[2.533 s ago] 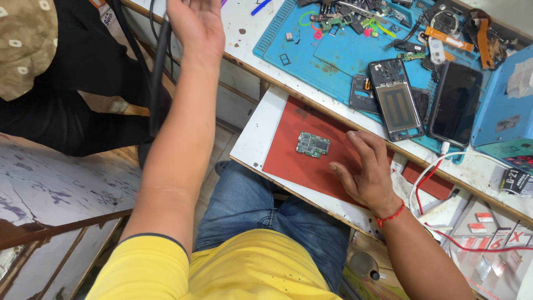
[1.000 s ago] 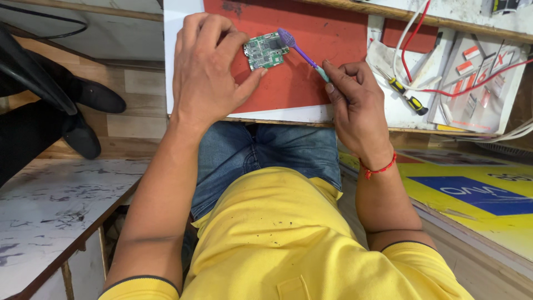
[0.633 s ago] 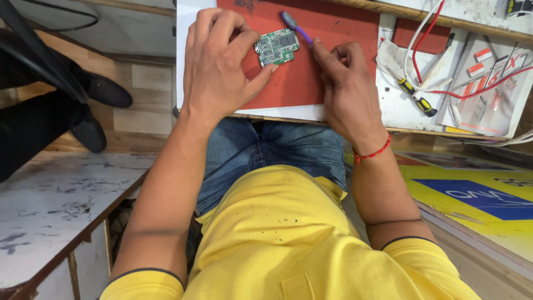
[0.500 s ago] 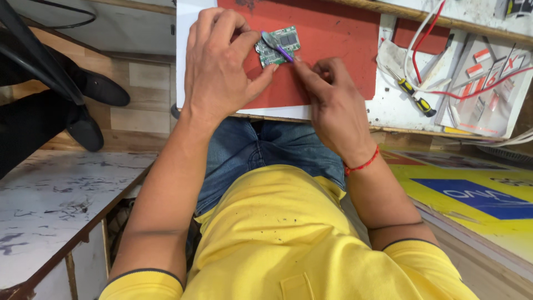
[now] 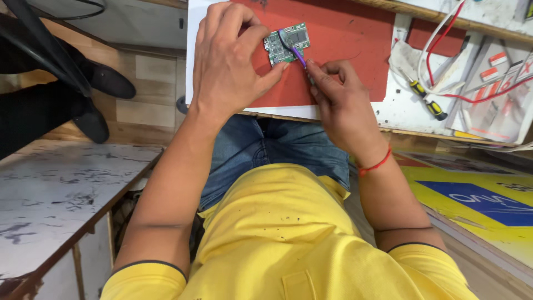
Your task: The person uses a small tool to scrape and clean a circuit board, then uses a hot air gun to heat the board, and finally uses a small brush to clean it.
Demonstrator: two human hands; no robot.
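The left hand (image 5: 230, 66) lies over the near left part of the red mat (image 5: 344, 50), fingers curled and closed on the left edge of a small green board (image 5: 286, 43), pinning it flat on the mat at the top of the view. The right hand (image 5: 341, 103) pinches a thin purple tool (image 5: 293, 49) between thumb and fingers, its tip resting on the board's upper face. The mat sits on a white tray (image 5: 388, 108) pulled out above the person's lap; a yellow-and-black screwdriver (image 5: 427, 100) and red and white wires (image 5: 444, 44) lie well to the right, apart from both hands. The work looks like prying or probing at a part on the board, and it seems best done with the left thumb and fingers pressing only on the board's edge so components stay uncovered, the right wrist braced on the mat for steadiness, and the tool kept at a low angle with light, short pushes, since a slip could scratch tracks or flick a small part away
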